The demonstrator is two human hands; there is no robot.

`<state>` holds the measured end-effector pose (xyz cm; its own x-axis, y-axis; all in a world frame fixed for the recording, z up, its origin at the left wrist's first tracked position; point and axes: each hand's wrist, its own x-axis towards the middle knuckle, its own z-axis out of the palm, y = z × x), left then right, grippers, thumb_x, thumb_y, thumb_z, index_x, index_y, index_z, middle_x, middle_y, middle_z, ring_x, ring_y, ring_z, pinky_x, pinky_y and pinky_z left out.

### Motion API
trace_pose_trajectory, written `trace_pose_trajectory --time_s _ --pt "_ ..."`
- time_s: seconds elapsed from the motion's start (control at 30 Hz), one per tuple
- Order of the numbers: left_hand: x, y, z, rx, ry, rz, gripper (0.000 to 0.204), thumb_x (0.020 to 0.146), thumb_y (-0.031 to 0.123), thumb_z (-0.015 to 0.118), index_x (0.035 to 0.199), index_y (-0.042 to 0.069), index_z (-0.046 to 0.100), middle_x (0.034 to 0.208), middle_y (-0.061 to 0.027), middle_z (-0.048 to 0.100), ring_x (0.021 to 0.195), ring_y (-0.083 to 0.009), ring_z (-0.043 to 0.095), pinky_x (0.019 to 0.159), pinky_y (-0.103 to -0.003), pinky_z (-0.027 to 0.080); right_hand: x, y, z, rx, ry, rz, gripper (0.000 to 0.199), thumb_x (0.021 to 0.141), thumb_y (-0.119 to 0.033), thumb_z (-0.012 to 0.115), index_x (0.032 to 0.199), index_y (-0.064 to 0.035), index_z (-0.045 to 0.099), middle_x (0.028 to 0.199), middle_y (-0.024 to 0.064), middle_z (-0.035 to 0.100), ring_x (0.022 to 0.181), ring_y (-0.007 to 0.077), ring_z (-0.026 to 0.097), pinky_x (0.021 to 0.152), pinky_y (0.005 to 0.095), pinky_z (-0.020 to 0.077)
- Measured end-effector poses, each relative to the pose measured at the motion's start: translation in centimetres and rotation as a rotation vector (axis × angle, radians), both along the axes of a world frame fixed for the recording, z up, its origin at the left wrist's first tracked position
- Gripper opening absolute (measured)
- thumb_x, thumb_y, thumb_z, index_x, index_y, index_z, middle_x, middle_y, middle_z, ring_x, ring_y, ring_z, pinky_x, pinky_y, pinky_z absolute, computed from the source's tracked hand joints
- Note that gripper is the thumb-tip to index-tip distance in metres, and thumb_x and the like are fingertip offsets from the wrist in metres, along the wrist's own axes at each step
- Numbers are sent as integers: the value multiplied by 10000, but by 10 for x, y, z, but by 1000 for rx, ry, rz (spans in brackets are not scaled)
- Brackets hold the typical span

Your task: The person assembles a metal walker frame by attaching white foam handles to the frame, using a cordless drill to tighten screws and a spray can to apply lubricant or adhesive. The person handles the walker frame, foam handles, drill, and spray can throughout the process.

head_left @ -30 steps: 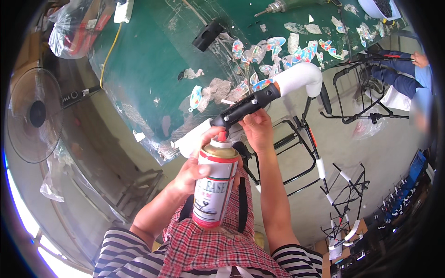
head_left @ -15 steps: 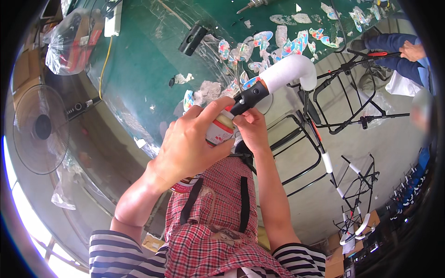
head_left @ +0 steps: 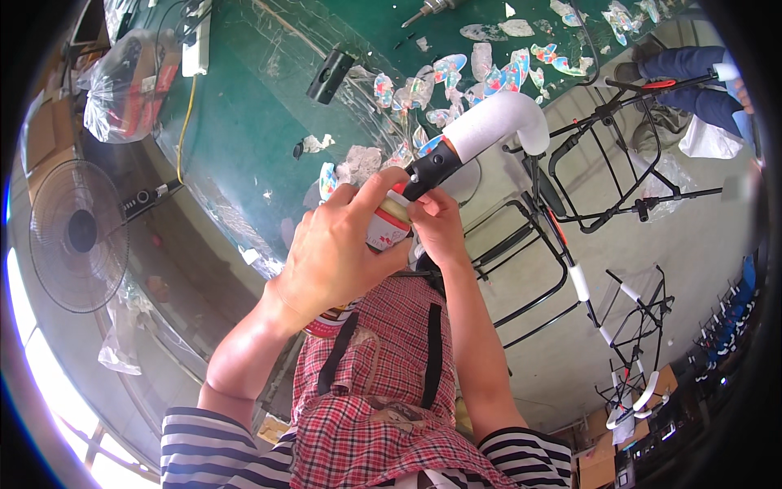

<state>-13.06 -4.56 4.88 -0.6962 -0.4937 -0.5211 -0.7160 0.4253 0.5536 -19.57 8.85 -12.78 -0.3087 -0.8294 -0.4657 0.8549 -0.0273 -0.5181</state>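
My left hand (head_left: 330, 248) is wrapped around a red and white spray can (head_left: 389, 231), its index finger bent over the red nozzle. The can's base shows below my wrist. Right at the nozzle is a black plastic fitting (head_left: 436, 169), joined to a curved handle (head_left: 501, 122) with a white covering. My right hand (head_left: 440, 228) is closed just under the fitting, fingers curled and thumb pressed in. What those fingers pinch is hidden.
A green table (head_left: 244, 106) carries crumpled sticker scraps (head_left: 448, 69), a loose black tube fitting (head_left: 331, 76) and a power tool tip (head_left: 423, 14). Black metal frames (head_left: 603, 163) stand at right near another person's legs (head_left: 684, 65). A fan (head_left: 80, 232) is at left.
The view has shifted slightly. Both hands, the spray can and the handle keep nearly the same pose. At the far right, the other person's hand has moved toward the rim.
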Motion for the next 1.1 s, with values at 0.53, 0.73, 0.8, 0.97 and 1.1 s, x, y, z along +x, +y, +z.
trace_pose_trajectory --time_s 0.53,0.73,0.8,0.97,1.1 --pt "21 2 8 32 39 95 607 701 118 753 1258 105 513 989 -169 650 886 -328 674 782 -382 524 1 2 -7 10 -17 22 352 817 -98 759 1139 -24 640 1107 50 660 1033 146 591 956 318 428" --pt "43 3 17 53 -58 87 610 704 116 758 1263 100 513 985 -156 651 902 -304 675 789 -373 522 3 4 -10 26 22 2 334 805 -112 774 1102 -25 648 1084 47 663 1028 151 589 942 323 433" --pt "46 5 14 72 -42 101 613 701 116 757 1264 101 514 981 -155 648 894 -307 673 783 -373 522 2 3 -7 29 11 -3 333 803 -105 774 1100 -23 648 1079 47 663 1024 152 590 941 325 434" --pt "39 7 12 59 -60 81 622 699 137 752 1271 115 510 964 -155 638 867 -330 665 767 -384 523 3 3 -10 -10 -7 -12 331 799 -84 771 1100 -23 647 1072 50 664 1015 154 594 938 329 437" --pt "37 6 11 45 -112 54 624 704 159 747 1278 128 504 959 -157 634 865 -343 660 758 -395 524 3 3 -10 -6 -5 -26 333 803 -67 762 1110 -22 642 1086 53 661 1021 156 592 941 333 438"
